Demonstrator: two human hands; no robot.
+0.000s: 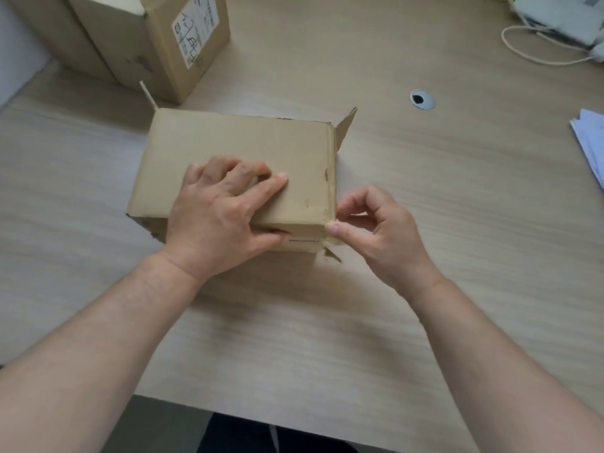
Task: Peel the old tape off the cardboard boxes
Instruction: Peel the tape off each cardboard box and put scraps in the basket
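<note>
The flat brown cardboard box [235, 148] lay midway on the pale wood-grain surface [441, 230]. The left hand [222, 214] clasped its near edge, thumb on the front face. The right hand [382, 230] pinched the clear glossy tape [332, 184] at the box's near right corner.

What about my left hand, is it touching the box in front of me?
Touching. The head view shows the left hand pressed on top of the cardboard box, its thumb curled over the near edge.
</note>
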